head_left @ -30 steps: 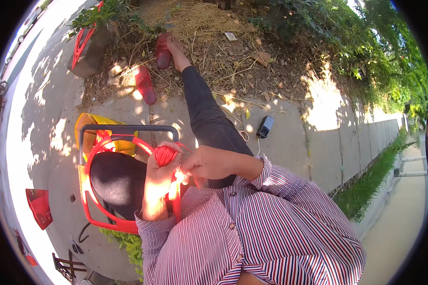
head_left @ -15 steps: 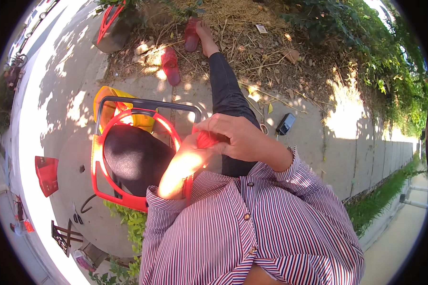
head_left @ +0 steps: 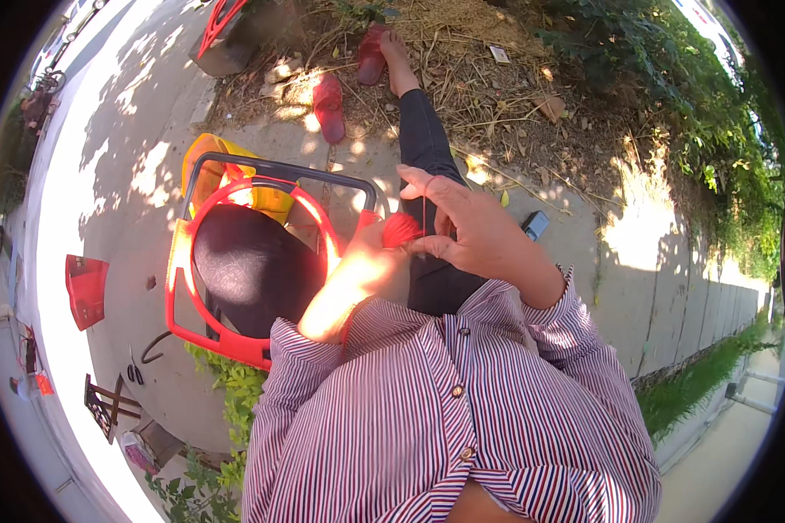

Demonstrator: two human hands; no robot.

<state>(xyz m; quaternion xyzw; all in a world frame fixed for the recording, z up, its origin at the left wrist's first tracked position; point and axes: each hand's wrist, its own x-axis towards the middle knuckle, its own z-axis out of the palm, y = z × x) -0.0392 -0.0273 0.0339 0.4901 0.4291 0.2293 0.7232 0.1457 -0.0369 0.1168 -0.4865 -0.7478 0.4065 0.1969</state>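
Note:
My left hand (head_left: 365,261) is closed around a small ball of red yarn (head_left: 400,229) in front of my body. To its right my right hand (head_left: 467,222) is raised, thumb close to the ball. A red strand (head_left: 425,205) runs over its fingers, which look bent around the strand. Left of my hands stands a red frame (head_left: 183,288) with a round opening and a dark bar handle (head_left: 279,164). My bent, dark-clothed knee (head_left: 253,266) shows within that opening. The palm side of my left hand is hidden.
A yellow bag (head_left: 199,170) lies beyond the frame. Red slippers (head_left: 329,109) rest near dry straw, one by my bare foot (head_left: 399,70). A small grey-black box (head_left: 535,225) sits on the paving at right. Scissors (head_left: 133,370) and a red container (head_left: 86,292) lie at left.
My right hand has moved away from the ball to the right and slightly up, showing the strand over its fingers. The ball, partly covered before, is now plainer in my left hand.

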